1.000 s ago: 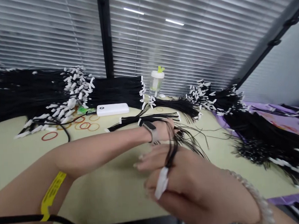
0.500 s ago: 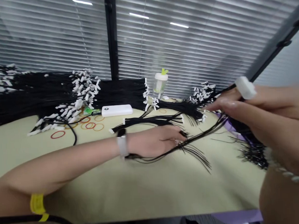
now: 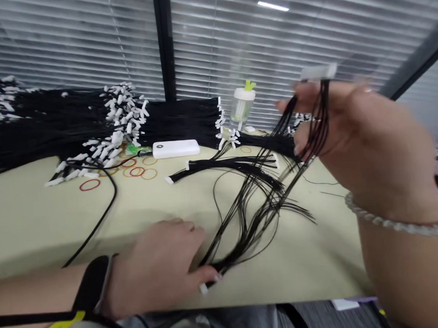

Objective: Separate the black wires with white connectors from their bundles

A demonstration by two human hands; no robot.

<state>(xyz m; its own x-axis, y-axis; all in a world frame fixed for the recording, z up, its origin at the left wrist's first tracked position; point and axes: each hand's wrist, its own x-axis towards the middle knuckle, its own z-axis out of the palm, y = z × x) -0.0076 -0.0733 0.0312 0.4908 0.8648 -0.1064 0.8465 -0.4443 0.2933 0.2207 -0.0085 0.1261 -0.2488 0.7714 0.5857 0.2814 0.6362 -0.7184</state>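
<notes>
Near the front of the table, my left hand (image 3: pixel 158 265) is closed on the end of a bundle of thin black wires (image 3: pixel 241 241), by a small white connector (image 3: pixel 204 288). My right hand (image 3: pixel 379 131), raised at the right, grips a black wire harness whose wide white connector (image 3: pixel 319 72) stands above the fingers. Its strands pass through the fingers and run down-left towards the left hand. Where the two sets of wires overlap, I cannot tell them apart. Behind them lie other black wire harnesses (image 3: pixel 226 167) with white end connectors.
Big stacks of black harnesses (image 3: pixel 180 124) with white ends line the back. A white power bank (image 3: pixel 176 148) with a black cable lies in front of them, near red and yellow rubber bands (image 3: pixel 90 185). A lidded cup (image 3: pixel 243 104) stands by the blinds.
My left hand has moved left and nearer to me, onto the connector end of the wires. My right hand has risen and turned, its connector now higher. The view has shifted slightly.
</notes>
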